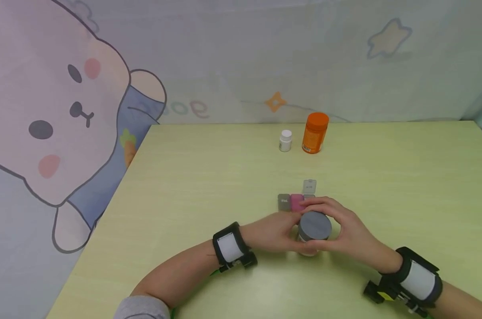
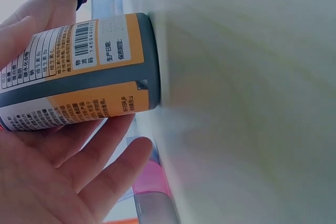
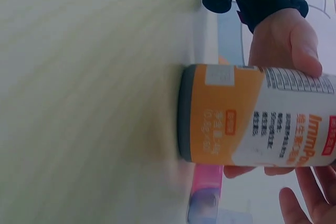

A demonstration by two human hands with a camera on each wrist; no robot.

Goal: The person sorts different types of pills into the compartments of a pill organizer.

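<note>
A supplement bottle (image 2: pixel 100 72) with an orange and white label and a grey lid (image 1: pixel 316 226) stands upright between my hands, its base right at the table. My left hand (image 1: pixel 274 231) grips the body from the left, thumb on the near side. From the right, my right hand (image 1: pixel 346 228) curls its fingers and thumb around the lid. Just behind the bottle lies a small pill organizer (image 1: pixel 284 202) with grey and pink compartments. One of its flaps (image 1: pixel 309 186) stands open at the right end, and my right fingers partly cover that end.
At the back of the pale yellow table (image 1: pixel 209 177) stand a small white bottle (image 1: pixel 285 141) and, to its right, a taller orange bottle (image 1: pixel 315 133). A printed cloth (image 1: pixel 225 57) with a cartoon bear hangs behind and along the left side.
</note>
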